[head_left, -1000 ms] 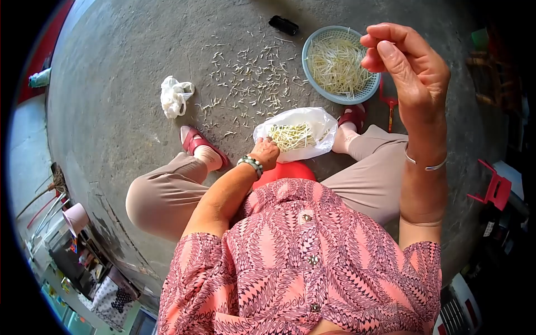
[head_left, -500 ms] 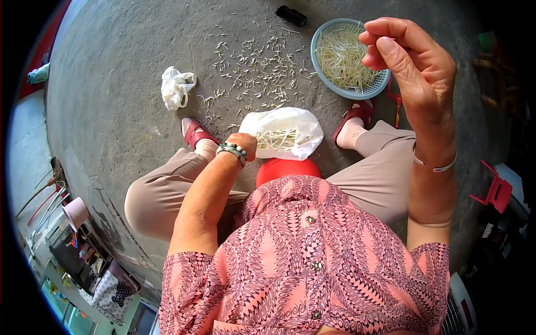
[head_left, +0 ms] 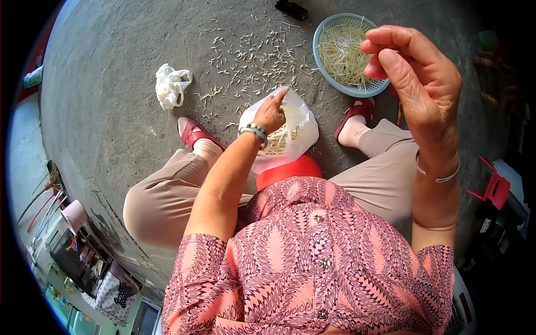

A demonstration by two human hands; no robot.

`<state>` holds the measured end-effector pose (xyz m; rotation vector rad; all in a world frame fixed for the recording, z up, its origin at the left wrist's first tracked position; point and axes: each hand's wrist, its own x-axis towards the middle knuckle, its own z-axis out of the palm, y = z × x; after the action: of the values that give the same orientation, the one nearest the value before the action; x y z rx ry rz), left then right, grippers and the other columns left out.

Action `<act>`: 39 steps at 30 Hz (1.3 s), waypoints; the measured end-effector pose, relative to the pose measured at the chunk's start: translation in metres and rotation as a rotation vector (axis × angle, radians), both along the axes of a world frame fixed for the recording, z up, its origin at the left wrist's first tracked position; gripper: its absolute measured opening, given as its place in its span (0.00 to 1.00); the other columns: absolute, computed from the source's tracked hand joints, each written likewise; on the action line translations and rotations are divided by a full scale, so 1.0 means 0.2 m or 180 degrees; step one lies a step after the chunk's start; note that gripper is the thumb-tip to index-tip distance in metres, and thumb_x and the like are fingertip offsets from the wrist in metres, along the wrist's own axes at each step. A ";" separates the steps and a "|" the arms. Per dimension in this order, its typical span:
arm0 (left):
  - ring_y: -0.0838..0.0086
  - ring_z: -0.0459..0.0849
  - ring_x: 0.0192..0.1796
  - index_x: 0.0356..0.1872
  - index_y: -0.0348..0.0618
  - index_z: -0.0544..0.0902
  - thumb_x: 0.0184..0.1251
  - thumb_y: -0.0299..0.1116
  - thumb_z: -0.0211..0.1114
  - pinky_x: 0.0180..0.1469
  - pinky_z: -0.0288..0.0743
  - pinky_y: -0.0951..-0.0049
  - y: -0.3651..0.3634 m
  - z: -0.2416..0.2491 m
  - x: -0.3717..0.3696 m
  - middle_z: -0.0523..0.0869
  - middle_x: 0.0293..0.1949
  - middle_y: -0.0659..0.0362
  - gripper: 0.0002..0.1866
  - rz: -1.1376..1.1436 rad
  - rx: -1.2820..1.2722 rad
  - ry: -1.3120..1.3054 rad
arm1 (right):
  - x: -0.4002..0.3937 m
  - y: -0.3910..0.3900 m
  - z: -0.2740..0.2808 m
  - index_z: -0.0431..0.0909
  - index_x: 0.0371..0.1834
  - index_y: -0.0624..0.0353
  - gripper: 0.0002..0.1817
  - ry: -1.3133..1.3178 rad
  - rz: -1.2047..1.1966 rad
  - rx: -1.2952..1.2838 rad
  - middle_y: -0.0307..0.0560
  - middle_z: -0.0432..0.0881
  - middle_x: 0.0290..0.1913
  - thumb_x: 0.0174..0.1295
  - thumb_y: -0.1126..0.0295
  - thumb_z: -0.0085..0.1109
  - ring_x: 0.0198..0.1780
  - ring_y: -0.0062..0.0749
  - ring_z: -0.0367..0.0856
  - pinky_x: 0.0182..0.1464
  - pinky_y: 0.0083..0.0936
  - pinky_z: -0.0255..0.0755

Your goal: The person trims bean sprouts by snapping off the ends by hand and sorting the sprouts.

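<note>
My left hand [head_left: 269, 114] is closed on the upper rim of a white plastic bag [head_left: 304, 114], pulling it upright. Pale bean sprouts [head_left: 283, 140] lie inside the bag, partly covered by the hand and the film. On the right, my right hand [head_left: 419, 78] is raised close to the camera, its fingers curled in toward the thumb; anything between the fingertips is too small to make out. It overlaps the edge of a light blue round basket [head_left: 322, 58] heaped with cleaned bean sprouts [head_left: 347, 53] on the floor. A red rounded object [head_left: 290, 170] sits below the bag.
Many sprout trimmings [head_left: 254, 64] are scattered over the concrete floor [head_left: 111, 100]. A crumpled white bag [head_left: 172, 86] lies left of them, and a black object [head_left: 291, 9] is at the top. A pink-red stool [head_left: 494, 184] stands at the right.
My left hand has moved up and right along the bag, lifting its rim so that the opening is reshaped. The right hand stays raised, shifted only slightly in view.
</note>
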<state>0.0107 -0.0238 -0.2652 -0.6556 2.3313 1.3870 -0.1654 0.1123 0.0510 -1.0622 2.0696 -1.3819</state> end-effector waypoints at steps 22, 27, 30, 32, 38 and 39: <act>0.49 0.81 0.38 0.40 0.38 0.78 0.54 0.22 0.56 0.43 0.76 0.60 0.28 -0.08 0.29 0.80 0.31 0.46 0.11 0.0210 -0.0184 0.0135 | 0.01 -0.03 -0.02 0.78 0.47 0.67 0.10 0.0454 0.0134 0.0198 0.43 0.81 0.40 0.66 0.75 0.53 0.36 0.19 0.78 0.41 0.15 0.73; 0.45 0.75 0.52 0.47 0.39 0.76 0.47 0.20 0.59 0.55 0.72 0.54 0.07 -0.11 0.37 0.74 0.49 0.45 0.21 0.0119 -0.1268 -0.0073 | 0.02 -0.03 -0.02 0.78 0.47 0.68 0.09 0.0576 0.0175 0.0193 0.44 0.80 0.40 0.66 0.76 0.54 0.37 0.19 0.78 0.41 0.15 0.73; 0.44 0.70 0.59 0.49 0.37 0.75 0.49 0.23 0.58 0.59 0.69 0.54 -0.01 -0.13 0.40 0.72 0.52 0.41 0.21 0.0280 -0.1219 -0.0122 | 0.01 -0.03 -0.02 0.77 0.47 0.68 0.09 0.0619 0.0241 0.0237 0.44 0.80 0.41 0.66 0.77 0.54 0.39 0.20 0.79 0.41 0.15 0.74; 0.42 0.67 0.61 0.51 0.31 0.73 0.51 0.33 0.62 0.63 0.67 0.55 -0.07 -0.13 0.42 0.71 0.54 0.38 0.25 0.0129 -0.0944 -0.0688 | 0.02 -0.04 -0.04 0.77 0.47 0.68 0.09 0.0706 0.0282 0.0218 0.45 0.80 0.41 0.65 0.79 0.53 0.41 0.21 0.80 0.42 0.16 0.75; 0.48 0.68 0.63 0.56 0.37 0.68 0.51 0.37 0.68 0.60 0.69 0.53 -0.02 0.06 0.38 0.71 0.57 0.45 0.31 -0.0680 -0.1290 -0.0791 | 0.02 -0.05 -0.06 0.77 0.46 0.69 0.09 0.0744 0.0422 0.0283 0.46 0.80 0.41 0.65 0.80 0.53 0.43 0.23 0.80 0.43 0.18 0.76; 0.48 0.68 0.63 0.56 0.38 0.67 0.50 0.38 0.69 0.60 0.69 0.53 -0.02 0.04 0.38 0.71 0.57 0.45 0.32 -0.0664 -0.1148 -0.0765 | 0.02 -0.05 -0.06 0.77 0.46 0.69 0.09 0.0737 0.0432 0.0275 0.46 0.80 0.41 0.64 0.80 0.53 0.43 0.24 0.80 0.42 0.18 0.77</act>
<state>0.0877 -0.0269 -0.2569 -0.6153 2.3886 0.7597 -0.1617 0.1016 0.0385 -1.3527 2.1496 -1.1392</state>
